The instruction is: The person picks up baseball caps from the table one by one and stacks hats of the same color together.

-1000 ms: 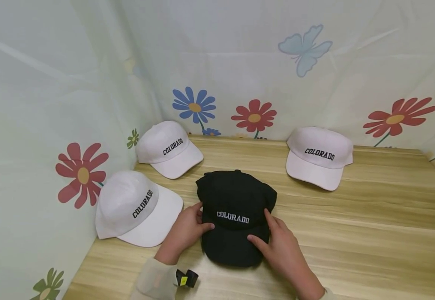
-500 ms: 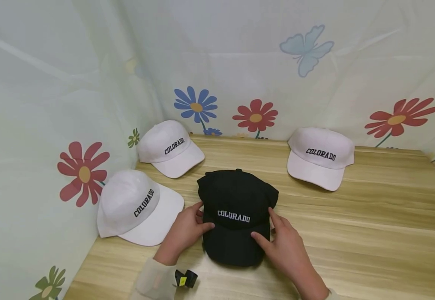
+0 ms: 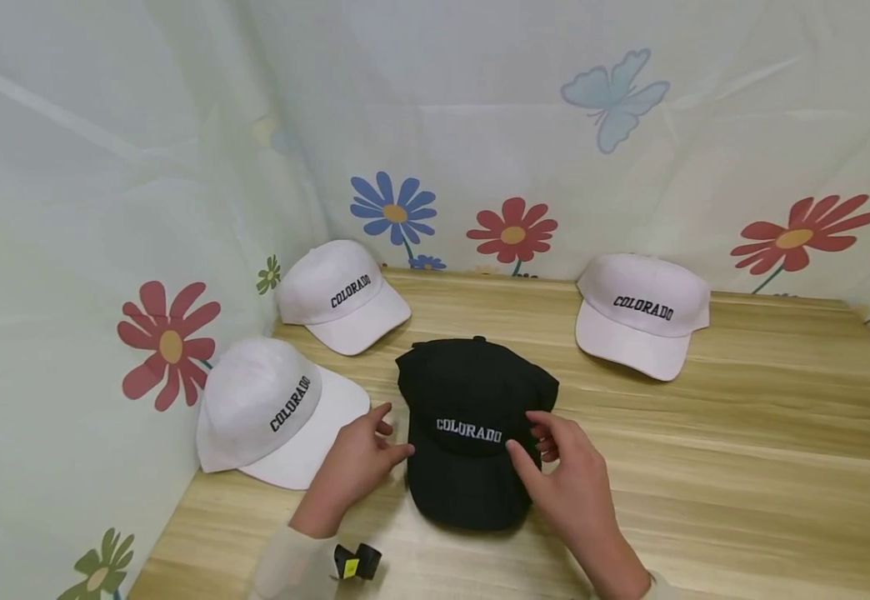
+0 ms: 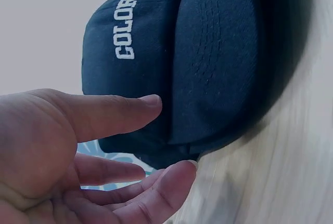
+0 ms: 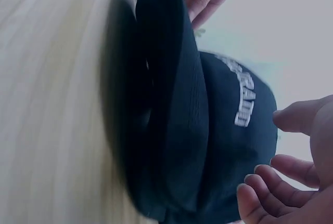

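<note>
A black baseball cap with white COLORADO lettering lies on the wooden table, brim toward me. Beside its left edge is my left hand, thumb and fingers apart, gripping nothing. The left wrist view has that thumb over the cap's side. My right hand hovers at the cap's right side with loosely bent fingers. In the right wrist view, a gap separates the right thumb from the fingers, and no cloth is pinched there.
Two white COLORADO caps are on the left, one nearer and one farther back. Another white cap sits at the back right. Flower-printed curtains enclose the table. A black device is at my left wrist.
Both hands have let go of the black cap. The left hand has drawn back to the left, and the right has lifted off its side. The cap stays in place.
</note>
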A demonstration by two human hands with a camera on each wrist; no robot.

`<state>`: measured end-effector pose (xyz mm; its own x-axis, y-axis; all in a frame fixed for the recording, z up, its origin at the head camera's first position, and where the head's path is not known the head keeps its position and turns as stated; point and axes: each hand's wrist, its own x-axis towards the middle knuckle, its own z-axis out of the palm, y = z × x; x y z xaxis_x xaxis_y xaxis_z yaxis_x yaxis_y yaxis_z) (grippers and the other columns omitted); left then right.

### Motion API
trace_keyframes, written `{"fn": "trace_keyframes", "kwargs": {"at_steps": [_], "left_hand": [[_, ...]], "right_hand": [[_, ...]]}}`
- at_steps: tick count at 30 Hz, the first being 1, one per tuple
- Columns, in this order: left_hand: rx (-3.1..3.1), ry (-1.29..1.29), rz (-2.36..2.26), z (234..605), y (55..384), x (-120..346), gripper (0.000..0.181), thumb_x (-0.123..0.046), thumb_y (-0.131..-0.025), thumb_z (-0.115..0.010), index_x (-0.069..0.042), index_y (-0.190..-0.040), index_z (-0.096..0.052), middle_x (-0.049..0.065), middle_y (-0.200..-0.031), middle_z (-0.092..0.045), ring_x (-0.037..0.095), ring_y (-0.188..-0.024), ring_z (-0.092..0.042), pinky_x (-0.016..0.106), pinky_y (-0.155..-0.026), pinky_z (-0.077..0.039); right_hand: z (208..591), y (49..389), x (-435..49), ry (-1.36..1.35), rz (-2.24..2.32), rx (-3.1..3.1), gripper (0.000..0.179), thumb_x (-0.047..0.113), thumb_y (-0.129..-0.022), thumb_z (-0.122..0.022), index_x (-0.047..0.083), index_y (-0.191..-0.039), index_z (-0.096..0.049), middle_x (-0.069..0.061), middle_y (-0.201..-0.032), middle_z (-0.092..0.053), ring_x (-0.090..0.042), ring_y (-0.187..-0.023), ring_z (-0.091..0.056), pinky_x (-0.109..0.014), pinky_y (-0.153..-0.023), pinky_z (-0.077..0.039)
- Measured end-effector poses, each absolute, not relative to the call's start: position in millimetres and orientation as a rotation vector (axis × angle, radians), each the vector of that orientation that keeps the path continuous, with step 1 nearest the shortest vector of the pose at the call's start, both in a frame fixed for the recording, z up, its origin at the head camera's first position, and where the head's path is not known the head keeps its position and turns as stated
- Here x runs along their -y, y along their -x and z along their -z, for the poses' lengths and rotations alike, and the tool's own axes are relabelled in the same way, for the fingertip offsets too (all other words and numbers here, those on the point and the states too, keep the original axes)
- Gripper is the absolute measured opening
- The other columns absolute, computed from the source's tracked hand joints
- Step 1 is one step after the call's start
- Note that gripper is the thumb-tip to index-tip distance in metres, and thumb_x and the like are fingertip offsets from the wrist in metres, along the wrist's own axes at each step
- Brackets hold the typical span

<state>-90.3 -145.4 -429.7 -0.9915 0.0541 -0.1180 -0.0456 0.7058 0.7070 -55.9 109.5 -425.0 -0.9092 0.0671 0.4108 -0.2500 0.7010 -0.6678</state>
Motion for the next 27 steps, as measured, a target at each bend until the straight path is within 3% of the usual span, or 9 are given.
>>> {"fn": "trace_keyframes", "kwargs": {"at_steps": [9,17,22,27], "left_hand": [[-2.782,0.05,-1.201,425,84,158,0.066,-0.021,-0.082,-0.075,-0.001,-0.139,-0.048,0.013,-0.109,-0.067,0.01,-0.075,-0.068,0.037,-0.077,-0.054],[-2.825,0.134,-1.168,423,76,174,0.056,-0.021,-0.082,-0.076,-0.002,-0.131,-0.056,0.009,-0.101,-0.07,0.009,-0.07,-0.068,0.035,-0.075,-0.053],[-2.848,0.191,-1.095,422,70,185,0.053,-0.024,-0.083,-0.075,-0.003,-0.129,-0.058,0.006,-0.097,-0.069,0.009,-0.075,-0.067,0.034,-0.075,-0.052],[-2.816,0.248,-1.166,421,65,195,0.052,-0.019,-0.082,-0.074,0.0,-0.128,-0.058,0.007,-0.095,-0.068,0.009,-0.068,-0.066,0.028,-0.067,-0.051]], "right_hand": [[412,59,-85,-0.301,-1.128,2.494,0.038,0.016,-0.078,-0.081,0.01,-0.112,-0.066,-0.001,-0.091,-0.061,-0.009,-0.075,-0.053,-0.023,-0.064,-0.049],[404,66,-65,-0.394,-1.152,2.514,0.037,0.019,-0.08,-0.079,0.009,-0.113,-0.066,-0.002,-0.09,-0.061,-0.009,-0.069,-0.053,-0.02,-0.062,-0.048],[398,66,-53,-0.475,-1.19,2.517,0.037,0.021,-0.082,-0.078,0.008,-0.115,-0.066,-0.001,-0.092,-0.064,-0.009,-0.069,-0.056,-0.019,-0.061,-0.049],[396,67,-39,-0.566,-1.199,2.549,0.04,0.023,-0.084,-0.076,0.009,-0.119,-0.064,-0.002,-0.096,-0.066,-0.011,-0.072,-0.059,-0.018,-0.063,-0.049]]}}
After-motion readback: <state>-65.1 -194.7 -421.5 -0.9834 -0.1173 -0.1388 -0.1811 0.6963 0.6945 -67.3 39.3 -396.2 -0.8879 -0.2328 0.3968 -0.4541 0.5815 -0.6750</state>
